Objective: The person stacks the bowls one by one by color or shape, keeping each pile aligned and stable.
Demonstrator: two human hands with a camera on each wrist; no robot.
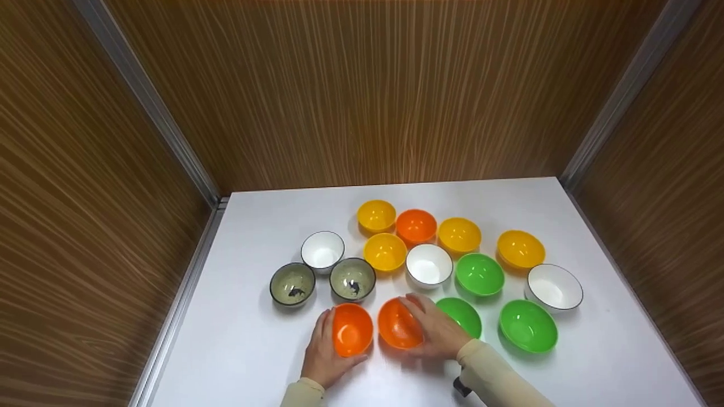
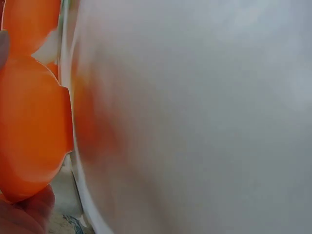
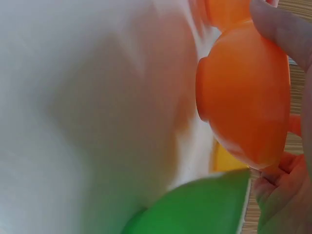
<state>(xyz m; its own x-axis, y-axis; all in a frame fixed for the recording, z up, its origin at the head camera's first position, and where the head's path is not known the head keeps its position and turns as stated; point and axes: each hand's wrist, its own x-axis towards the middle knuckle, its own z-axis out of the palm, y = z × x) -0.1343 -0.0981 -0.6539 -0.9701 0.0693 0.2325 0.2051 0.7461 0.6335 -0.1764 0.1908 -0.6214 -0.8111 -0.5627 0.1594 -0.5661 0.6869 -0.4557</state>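
Note:
My left hand (image 1: 326,355) grips an orange bowl (image 1: 352,333) at the front of the white table, thumb at the near side and fingers along the left rim. Just right of it, a second orange bowl (image 1: 396,325) is held by my right hand (image 1: 438,328), whose fingers reach over its far rim. In the left wrist view the left orange bowl (image 2: 31,126) shows its side and foot close to the tabletop. The right wrist view shows the other orange bowl (image 3: 246,92) between thumb and fingers. Whether either foot touches the table I cannot tell.
Behind the hands stand two patterned grey-green bowls (image 1: 292,285), white bowls (image 1: 322,250), several yellow bowls (image 1: 384,252) and another orange bowl (image 1: 416,226). Green bowls (image 1: 529,326) stand to the right, one partly behind my right hand. Wood-grain panels (image 1: 384,96) enclose the table (image 1: 226,350).

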